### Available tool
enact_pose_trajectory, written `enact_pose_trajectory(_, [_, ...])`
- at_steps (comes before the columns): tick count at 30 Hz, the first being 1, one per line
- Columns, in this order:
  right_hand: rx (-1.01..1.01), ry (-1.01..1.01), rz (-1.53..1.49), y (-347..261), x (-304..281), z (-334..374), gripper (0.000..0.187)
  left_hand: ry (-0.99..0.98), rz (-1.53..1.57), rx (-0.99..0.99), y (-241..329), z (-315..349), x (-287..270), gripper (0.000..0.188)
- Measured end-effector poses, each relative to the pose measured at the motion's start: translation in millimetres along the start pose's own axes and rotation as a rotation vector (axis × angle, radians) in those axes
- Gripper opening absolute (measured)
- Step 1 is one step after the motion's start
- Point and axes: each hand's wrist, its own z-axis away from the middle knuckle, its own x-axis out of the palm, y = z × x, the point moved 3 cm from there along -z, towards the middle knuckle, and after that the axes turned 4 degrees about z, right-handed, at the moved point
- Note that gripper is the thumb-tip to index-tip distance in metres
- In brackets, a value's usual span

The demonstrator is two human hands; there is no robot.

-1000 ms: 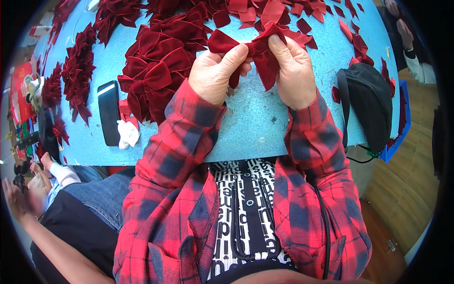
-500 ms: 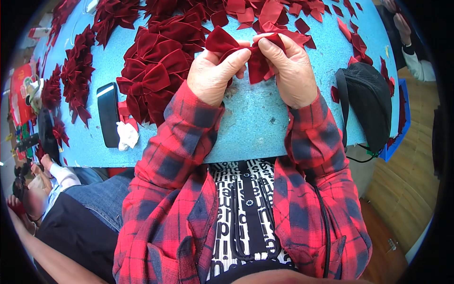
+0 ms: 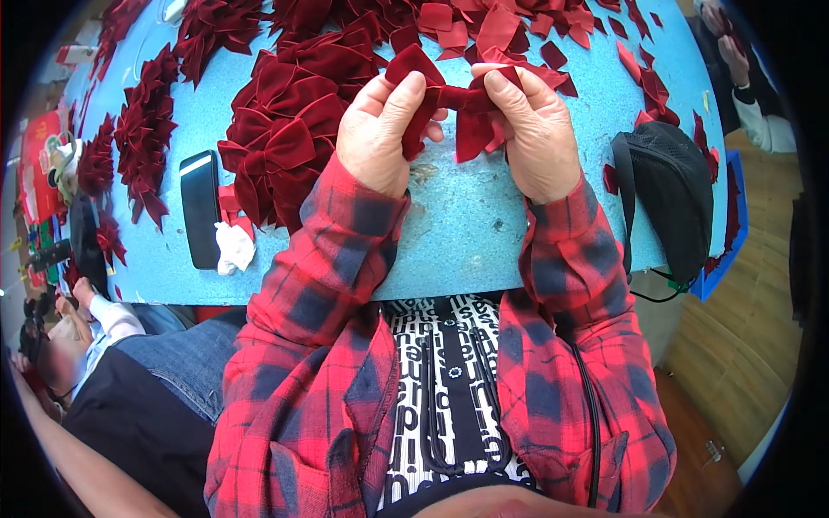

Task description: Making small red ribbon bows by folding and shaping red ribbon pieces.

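Observation:
A dark red velvet bow (image 3: 456,98) is stretched between my two hands above the blue table. My left hand (image 3: 376,131) pinches its left loop, thumb on top. The right loop is gripped by my right hand (image 3: 537,129) between thumb and fingers. The bow's narrow centre band shows between the hands, with a tail hanging below on each side. To the left of my left hand lies a large heap of finished-looking velvet bows (image 3: 281,129).
A phone (image 3: 199,210) and a crumpled white tissue (image 3: 234,249) lie on the blue table (image 3: 458,250) at left. Loose red fabric pieces (image 3: 496,30) are scattered at the far side. A black pouch (image 3: 669,194) is at right. Other people sit at left and far right.
My left thumb has moved off the bow's centre to its left loop. The hands are slightly farther apart, and the centre band shows now.

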Motion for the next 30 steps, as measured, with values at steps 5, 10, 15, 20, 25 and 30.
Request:
enact_pose_trajectory(5, [-0.099,0.014,0.152,-2,0,0,0.025,0.058,-0.017,0.097,0,0,-1,0.019])
enact_pose_trajectory(10, [-0.442,0.245,0.367,-14,-6,0,0.028,-0.076,-0.162,0.347,5,6,11,0.021])
enact_pose_trajectory(15, [-0.555,0.118,0.471,-30,-8,14,0.047,-0.128,-0.725,0.776,24,18,24,0.030])
enact_pose_trajectory(20, [-0.328,-0.066,0.495,-31,3,15,0.041,-0.137,-1.104,1.053,37,20,31,0.034])
enact_pose_trajectory(25, [-0.131,-0.105,0.478,-23,9,15,0.028,-0.170,-1.259,1.143,38,21,35,0.032])
enact_pose_trajectory(30, [0.002,-0.105,0.348,-18,5,10,0.023,-0.248,-1.263,1.174,34,21,33,0.029])
